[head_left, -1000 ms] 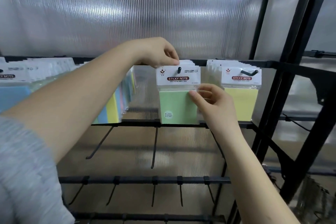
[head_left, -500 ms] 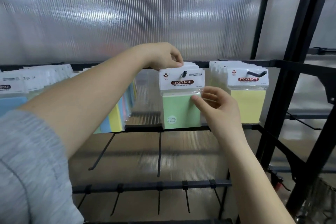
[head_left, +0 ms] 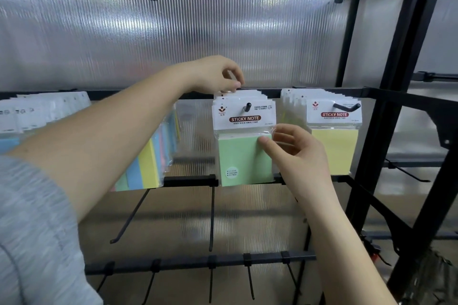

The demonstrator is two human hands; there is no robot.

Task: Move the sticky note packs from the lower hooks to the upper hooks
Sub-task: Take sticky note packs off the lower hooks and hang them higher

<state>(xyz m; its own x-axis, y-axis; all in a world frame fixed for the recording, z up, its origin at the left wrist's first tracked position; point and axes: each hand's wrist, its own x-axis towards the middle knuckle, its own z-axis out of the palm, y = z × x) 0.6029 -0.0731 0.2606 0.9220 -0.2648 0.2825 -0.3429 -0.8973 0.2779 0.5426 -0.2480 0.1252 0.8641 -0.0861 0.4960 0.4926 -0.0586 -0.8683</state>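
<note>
Nearest, the lower hooks [head_left: 211,218] jut out bare, which suggests their stock has already gone up. Above them the right hand [head_left: 295,153] pinches the right edge of the green sticky note pack [head_left: 244,156], thumb on its face, probably to steady it and keep it square. That pack hangs at the front of a stack on an upper hook [head_left: 247,107]. Farther back the left hand [head_left: 218,74] pinches the card tops, likely seating them on the peg. A yellow pack [head_left: 334,146] hangs alongside.

Both hands [head_left: 301,153] on green pack [head_left: 244,148]
</note>
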